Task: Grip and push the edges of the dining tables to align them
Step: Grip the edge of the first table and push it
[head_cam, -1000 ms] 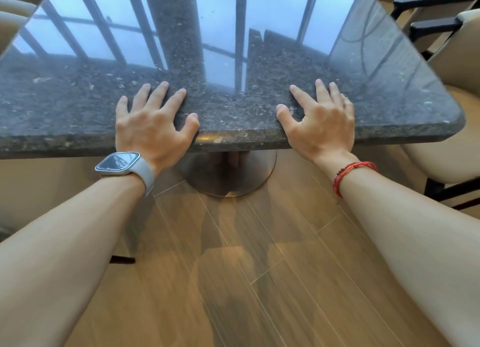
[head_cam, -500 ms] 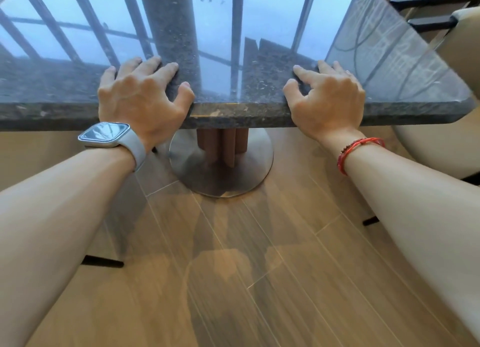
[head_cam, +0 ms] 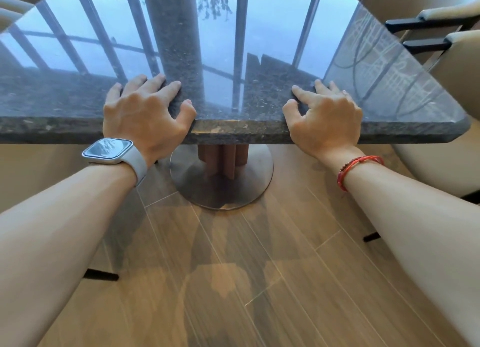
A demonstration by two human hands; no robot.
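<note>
Fingers point(head_cam: 166, 92) flatter on reflective granite tabletop point(head_cam: 270, 100).

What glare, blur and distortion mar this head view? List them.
Head view: window bars and sky reflect off the glossy table top, hiding its stone grain beyond the left hand and right hand. Head view: wide-angle stretch swells both forearms toward the corners. Head view: hands sharp; floor slightly soft, with faint shadows.

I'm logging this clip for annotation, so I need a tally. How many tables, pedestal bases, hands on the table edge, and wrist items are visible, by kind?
Table: 1
Pedestal base: 1
Hands on the table edge: 2, left hand and right hand
Watch: 1
Red bracelet: 1
Total: 6
</note>
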